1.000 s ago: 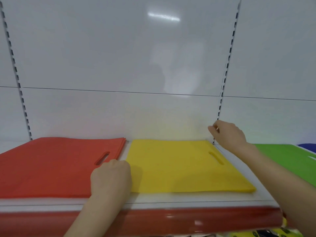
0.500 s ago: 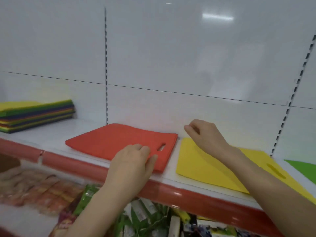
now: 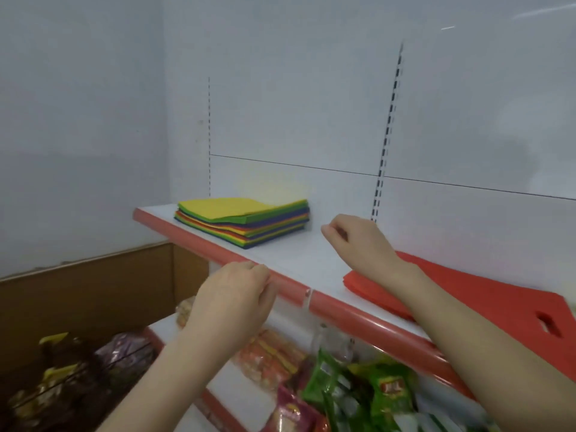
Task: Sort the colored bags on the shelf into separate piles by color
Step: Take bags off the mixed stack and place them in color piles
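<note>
Right fingers [image 3: 335,233] are curling loosely, thumb near index, grasping nothing. The right hand [image 3: 361,244] is hovering over bare white shelf [image 3: 299,254], between the mixed stack [image 3: 246,219] and the red pile [image 3: 467,294], with the wrist crossing the red pile's left corner. Left fingers [image 3: 258,274] are curling loosely too and holding nothing. The left hand [image 3: 230,304] is sitting at the red front lip [image 3: 343,310]; cannot tell if it is touching. A stretch of open shelf is lying between stack and red pile. The stack's front corner is reaching near the lip, and its back is sitting close to the back panel [image 3: 280,120]. A slotted upright [image 3: 386,135] is rising behind the right hand.

Versus half a second ago: the view is now swinging left, so the mixed stack is sitting centre-left instead of at the far edge, and the yellow and green piles are out of view. The left hand is off the red pile's front corner. The right hand is now left of the red pile, no longer over the red-yellow gap.

The mixed stack is lying flat with a yellow bag on top and green, blue, red and yellow layers showing at the edges, slightly fanned. The red pile is lying flat, with a handle cut-out [image 3: 547,324] showing at its right end. Snack packets [image 3: 358,388] are filling the lower shelf, and a cardboard box [image 3: 93,294] is standing at left.
</note>
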The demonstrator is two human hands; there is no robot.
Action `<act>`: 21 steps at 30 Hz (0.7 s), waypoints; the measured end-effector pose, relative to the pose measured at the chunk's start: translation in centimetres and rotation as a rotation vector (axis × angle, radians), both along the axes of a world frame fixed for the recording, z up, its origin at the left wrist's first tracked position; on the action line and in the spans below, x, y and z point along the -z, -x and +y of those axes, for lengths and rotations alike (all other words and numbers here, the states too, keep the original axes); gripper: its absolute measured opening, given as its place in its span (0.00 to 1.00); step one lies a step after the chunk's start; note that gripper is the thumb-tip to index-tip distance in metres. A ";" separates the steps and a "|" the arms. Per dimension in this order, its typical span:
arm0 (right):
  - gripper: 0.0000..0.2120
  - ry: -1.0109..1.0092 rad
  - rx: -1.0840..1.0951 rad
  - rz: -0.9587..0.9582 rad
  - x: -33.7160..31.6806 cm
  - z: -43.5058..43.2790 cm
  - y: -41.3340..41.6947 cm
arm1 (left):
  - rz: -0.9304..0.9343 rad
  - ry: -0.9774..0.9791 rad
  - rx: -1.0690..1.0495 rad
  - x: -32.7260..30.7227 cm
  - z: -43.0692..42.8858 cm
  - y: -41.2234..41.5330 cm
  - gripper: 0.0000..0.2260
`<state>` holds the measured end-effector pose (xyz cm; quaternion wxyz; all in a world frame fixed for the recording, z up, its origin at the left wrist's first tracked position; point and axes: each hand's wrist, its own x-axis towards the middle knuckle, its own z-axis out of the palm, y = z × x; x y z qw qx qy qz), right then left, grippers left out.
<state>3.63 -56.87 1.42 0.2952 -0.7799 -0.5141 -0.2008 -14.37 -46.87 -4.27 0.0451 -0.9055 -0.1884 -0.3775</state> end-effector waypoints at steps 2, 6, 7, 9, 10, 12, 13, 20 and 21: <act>0.15 -0.005 -0.023 0.009 0.1 3.7 1.7 | 0.006 0.000 -0.004 -0.3 3.2 1.7 0.15; 0.14 -0.021 -0.055 0.042 0.1 9.7 3.7 | -0.002 0.039 -0.004 -0.2 9.0 3.8 0.14; 0.13 -0.021 -0.060 0.047 0.0 11.0 4.0 | 0.007 0.045 -0.007 -0.1 10.2 4.2 0.14; 0.12 -0.024 -0.063 0.047 -0.4 13.4 4.2 | 0.015 0.068 -0.010 0.1 12.7 4.4 0.14; 0.12 -0.026 -0.061 0.045 -0.7 14.6 4.1 | 0.016 0.076 -0.009 0.3 13.8 4.4 0.14; 0.11 -0.025 -0.049 0.039 -1.1 16.9 3.8 | 0.009 0.081 -0.012 0.6 16.1 4.2 0.14; 0.10 -0.023 -0.038 0.031 -1.3 18.0 3.5 | 0.001 0.086 -0.010 0.8 17.2 4.0 0.14; 0.11 0.014 0.094 -0.032 -2.5 26.6 -0.9 | -0.086 0.066 0.043 0.5 25.9 0.4 0.15; 0.11 0.024 0.108 -0.029 -2.7 27.7 -1.7 | -0.078 0.070 0.043 0.1 27.2 -0.4 0.15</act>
